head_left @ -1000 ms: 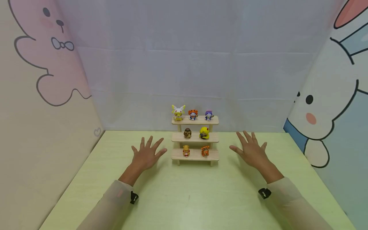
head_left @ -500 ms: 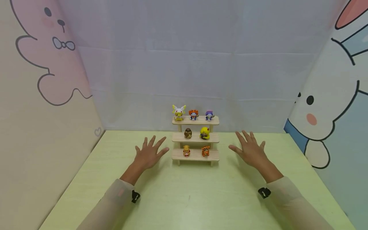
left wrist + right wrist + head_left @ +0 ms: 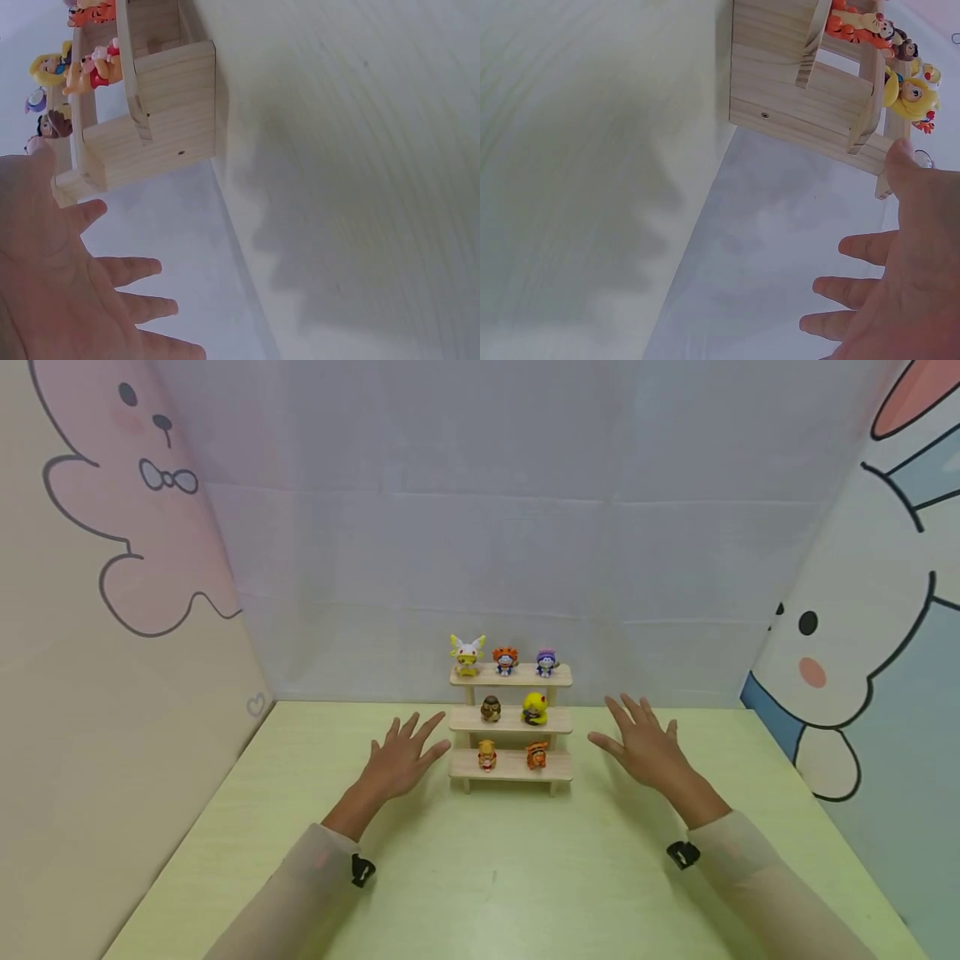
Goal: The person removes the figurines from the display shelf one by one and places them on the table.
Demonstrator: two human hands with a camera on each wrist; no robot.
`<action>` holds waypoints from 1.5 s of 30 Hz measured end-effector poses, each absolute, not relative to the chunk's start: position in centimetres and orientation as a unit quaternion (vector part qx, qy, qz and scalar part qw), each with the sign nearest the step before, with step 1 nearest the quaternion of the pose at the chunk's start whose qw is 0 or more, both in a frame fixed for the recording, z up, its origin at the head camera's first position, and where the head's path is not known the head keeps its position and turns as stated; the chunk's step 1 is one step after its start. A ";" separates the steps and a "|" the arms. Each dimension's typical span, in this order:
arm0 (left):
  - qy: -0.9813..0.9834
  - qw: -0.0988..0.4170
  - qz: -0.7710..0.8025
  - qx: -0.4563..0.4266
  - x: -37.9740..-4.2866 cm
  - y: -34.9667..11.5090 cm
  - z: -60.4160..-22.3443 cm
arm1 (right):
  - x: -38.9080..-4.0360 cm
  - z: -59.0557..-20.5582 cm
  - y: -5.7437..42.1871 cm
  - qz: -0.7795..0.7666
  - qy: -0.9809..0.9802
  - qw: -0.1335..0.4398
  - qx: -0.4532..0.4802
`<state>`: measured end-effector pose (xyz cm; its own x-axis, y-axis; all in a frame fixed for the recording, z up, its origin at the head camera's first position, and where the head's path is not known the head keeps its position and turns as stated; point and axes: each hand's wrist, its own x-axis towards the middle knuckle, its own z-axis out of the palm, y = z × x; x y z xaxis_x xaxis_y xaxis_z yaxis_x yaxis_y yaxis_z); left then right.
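Observation:
A three-tier wooden display shelf [image 3: 510, 766] stands at the far middle of the table, with small figurines on every tier. My left hand [image 3: 399, 762] hovers just left of it, fingers spread and holding nothing. On the other side my right hand [image 3: 651, 752] is held over the table, also spread and bare, a little farther from the shelf. The bottom tier carries a yellow bear figurine [image 3: 487, 756] and an orange tiger figurine [image 3: 536, 755]. A brown owl-like figurine [image 3: 491, 708] and a yellow-haired figurine [image 3: 534, 708] occupy the middle tier.
Along the top tier stand a white-eared yellow figurine [image 3: 467, 657], an orange-hooded figurine [image 3: 505, 661] and a purple-hatted figurine [image 3: 546, 662]. Behind the pale table [image 3: 487, 877] hangs a white cloth [image 3: 517, 552]. Walls with cartoon animals rise at both sides.
Both hands have moved inward toward the shelf, the left one to the right and the right one slightly to the left. The shelf and figurines stay put.

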<state>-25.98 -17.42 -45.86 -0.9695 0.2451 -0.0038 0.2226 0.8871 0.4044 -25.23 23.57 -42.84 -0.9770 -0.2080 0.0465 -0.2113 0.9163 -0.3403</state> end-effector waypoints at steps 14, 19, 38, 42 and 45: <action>0.953 0.029 0.255 0.158 -26.2 -16.0 -45.4 | -26.1 -41.8 22.3 0.184 -0.973 0.020 0.138; 0.946 0.033 0.272 0.174 -26.2 -15.7 -45.3 | -26.4 -41.4 22.0 0.184 -0.972 0.022 0.147; 0.912 0.023 0.363 0.189 -26.7 -14.4 -44.7 | -28.0 -39.3 20.4 0.224 -0.960 0.039 0.166; 0.898 0.033 0.404 0.172 -27.1 -14.1 -44.9 | -28.4 -39.0 20.0 0.240 -0.956 0.049 0.163; 0.880 0.037 0.447 0.156 -27.5 -14.0 -45.3 | -28.6 -38.8 19.7 0.253 -0.952 0.054 0.162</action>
